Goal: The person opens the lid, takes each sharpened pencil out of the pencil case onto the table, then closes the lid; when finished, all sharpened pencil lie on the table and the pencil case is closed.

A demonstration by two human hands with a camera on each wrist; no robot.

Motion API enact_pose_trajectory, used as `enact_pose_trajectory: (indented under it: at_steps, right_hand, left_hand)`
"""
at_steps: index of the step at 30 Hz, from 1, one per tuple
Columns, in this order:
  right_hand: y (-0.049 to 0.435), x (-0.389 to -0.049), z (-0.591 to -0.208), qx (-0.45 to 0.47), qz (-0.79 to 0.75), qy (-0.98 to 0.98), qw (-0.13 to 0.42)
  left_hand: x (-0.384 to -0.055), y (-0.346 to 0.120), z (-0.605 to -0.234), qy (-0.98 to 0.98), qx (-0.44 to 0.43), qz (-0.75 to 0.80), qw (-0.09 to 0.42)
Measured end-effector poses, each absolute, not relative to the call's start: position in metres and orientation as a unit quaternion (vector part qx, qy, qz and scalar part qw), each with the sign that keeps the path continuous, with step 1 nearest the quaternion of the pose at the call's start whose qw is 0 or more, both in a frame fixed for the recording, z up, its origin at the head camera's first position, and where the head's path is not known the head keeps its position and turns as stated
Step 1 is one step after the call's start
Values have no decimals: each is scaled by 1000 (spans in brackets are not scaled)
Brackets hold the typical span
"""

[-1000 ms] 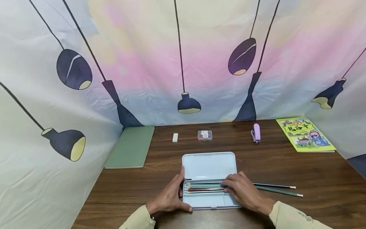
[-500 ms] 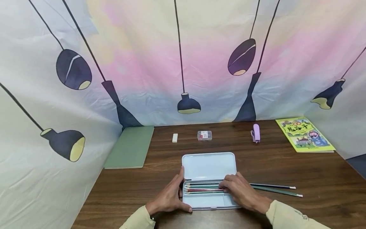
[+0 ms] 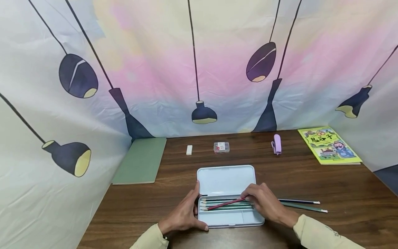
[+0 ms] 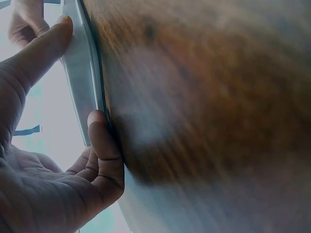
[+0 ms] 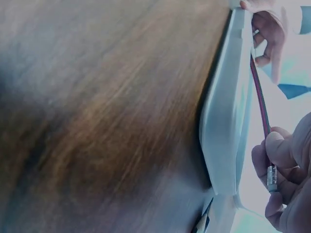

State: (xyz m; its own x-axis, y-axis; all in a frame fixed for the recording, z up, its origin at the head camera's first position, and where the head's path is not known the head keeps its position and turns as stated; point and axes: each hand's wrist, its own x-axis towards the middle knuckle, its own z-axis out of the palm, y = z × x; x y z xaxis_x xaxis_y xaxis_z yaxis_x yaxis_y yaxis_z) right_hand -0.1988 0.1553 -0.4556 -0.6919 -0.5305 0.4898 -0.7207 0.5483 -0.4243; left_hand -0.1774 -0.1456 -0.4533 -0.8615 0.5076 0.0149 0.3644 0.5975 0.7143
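Observation:
A pale blue pencil case lies open on the wooden desk, its lid flat behind the tray. Several pencils lie in the tray. My right hand pinches the end of a red pencil, which is tilted up with its tip still low in the tray. In the right wrist view the red pencil rises above the pencil case. My left hand holds the case's left end, thumb and fingertips on the pencil case rim.
Two more pencils lie on the desk right of the case. At the back are a white eraser, a small clear box, a purple stapler, a yellow-green picture book and a green notebook. A printed curtain surrounds the desk.
My right hand has lifted the back end of the red pencil, which lay flat among the others before and now slants upward. The left hand has stayed on the case.

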Motion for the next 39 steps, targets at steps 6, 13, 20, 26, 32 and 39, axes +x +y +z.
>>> enact_pose_trajectory:
  at_steps: [6,13,20,26,32,39]
  right_hand:
    - [165,-200,-449,341,358,-857,147]
    - [182,-199,-445,292,364,-867,173]
    - [207,-195,-444,243,351,-884,188]
    - [235,-187,-445,201,334,-897,207]
    - [262,-177,-447,163,328,-906,211]
    - [288,-163,-451,107,327,-916,207]
  left_hand:
    - [-178,-145,-453,888,246,377,97]
    - [-178,-146,-453,887,242,381,98]
    - [-178,-146,-452,887,240,381,98]
    - [-178,-146,-453,888,243,378,95]
    - [-177,-146,-453,887,243,381,95]
    - [-177,-146,-453,884,240,389,101]
